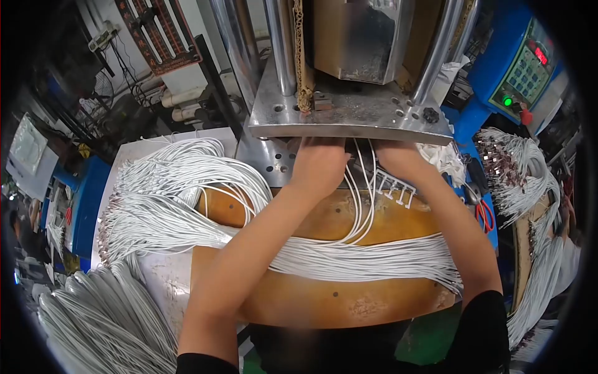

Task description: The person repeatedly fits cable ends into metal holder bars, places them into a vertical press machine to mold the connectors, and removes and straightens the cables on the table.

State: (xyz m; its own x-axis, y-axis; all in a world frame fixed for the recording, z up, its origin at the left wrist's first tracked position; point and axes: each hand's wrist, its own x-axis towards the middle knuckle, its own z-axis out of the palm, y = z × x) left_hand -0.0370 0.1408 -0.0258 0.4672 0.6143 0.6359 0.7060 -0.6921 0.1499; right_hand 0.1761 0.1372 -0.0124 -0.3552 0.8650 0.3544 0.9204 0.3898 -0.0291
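Both hands reach under the metal plate (349, 129) of a press, and the plate hides their fingers. My left hand (319, 163) is beside a few white cables (355, 212) that curve up under the plate. On the other side of those cables is my right hand (402, 159), just above a white branched plastic piece (396, 188). Whether either hand grips anything cannot be seen. A long bundle of white cables (367, 258) lies across the brown board (299, 302) below my forearms.
Coiled white cables (174, 177) are heaped on the left, with a thicker bundle (106, 318) lower down. Metal posts (436, 56) rise from the plate. At right stand a blue control box (522, 68), red-handled pliers (483, 212) and hanging cables with metal ends (517, 168).
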